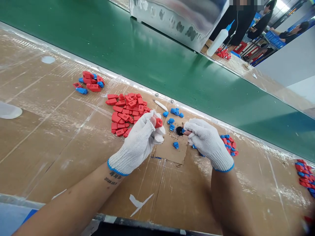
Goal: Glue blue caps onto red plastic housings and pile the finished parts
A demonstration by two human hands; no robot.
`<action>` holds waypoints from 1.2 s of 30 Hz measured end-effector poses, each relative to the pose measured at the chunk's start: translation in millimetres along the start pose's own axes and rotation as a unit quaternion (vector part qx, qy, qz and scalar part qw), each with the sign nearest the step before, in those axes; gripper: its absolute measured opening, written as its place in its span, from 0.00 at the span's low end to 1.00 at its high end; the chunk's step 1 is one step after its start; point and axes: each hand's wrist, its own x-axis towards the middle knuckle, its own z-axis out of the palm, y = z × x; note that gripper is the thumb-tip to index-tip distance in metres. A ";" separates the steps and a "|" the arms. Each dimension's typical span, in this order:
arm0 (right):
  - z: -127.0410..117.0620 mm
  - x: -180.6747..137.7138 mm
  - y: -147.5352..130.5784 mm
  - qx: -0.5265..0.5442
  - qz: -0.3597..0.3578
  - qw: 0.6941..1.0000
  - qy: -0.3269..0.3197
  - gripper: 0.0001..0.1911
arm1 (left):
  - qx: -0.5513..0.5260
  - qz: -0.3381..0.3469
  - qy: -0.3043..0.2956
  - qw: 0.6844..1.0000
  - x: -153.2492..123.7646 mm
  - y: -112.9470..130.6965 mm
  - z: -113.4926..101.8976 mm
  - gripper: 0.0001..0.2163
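My left hand [145,131], in a white knit glove with a blue cuff, pinches a small red plastic part [158,122] with a slot in its end. My right hand [203,136], gloved the same way, is closed on a small blue piece [183,130], mostly hidden by the fingers. That piece is at a small round black dish [179,131]; whether it touches the black surface I cannot tell. The dish stands on a piece of cardboard [169,152] with dark specks. Several loose blue pieces [171,124] lie around it. Left of my left hand is a pile of red parts [128,109].
Red and blue parts lie in groups at the left [90,82], by my right wrist [230,144] and at the far right [305,175]. A white tool [160,105] lies near a green conveyor belt [98,42]. Beyond it are a metal housing [172,23], a bottle [218,42] and several people.
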 end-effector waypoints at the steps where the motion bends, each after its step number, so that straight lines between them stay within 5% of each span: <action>1: 0.1 -0.1 0.2 -0.001 0.003 1.000 -0.005 0.11 | -0.004 0.001 0.003 1.000 0.4 -1.0 0.0 0.14; 14: -1.3 1.0 -2.0 -0.011 -0.007 1.000 0.020 0.12 | -0.012 -0.026 0.010 1.000 0.7 -4.2 -1.5 0.10; 22: -10.2 -12.0 -42.8 0.162 -0.006 0.959 0.234 0.04 | -0.050 -0.040 -0.073 0.995 -7.7 -13.5 2.8 0.14; 28: 8.2 -12.4 -71.8 0.277 0.022 0.930 0.240 0.05 | 0.004 -0.020 -0.105 0.994 -12.9 -20.5 4.1 0.20; 36: 10.3 -4.9 -69.9 0.287 -0.032 0.928 0.235 0.05 | 0.128 -0.014 -0.145 0.981 -18.1 -18.0 -2.6 0.23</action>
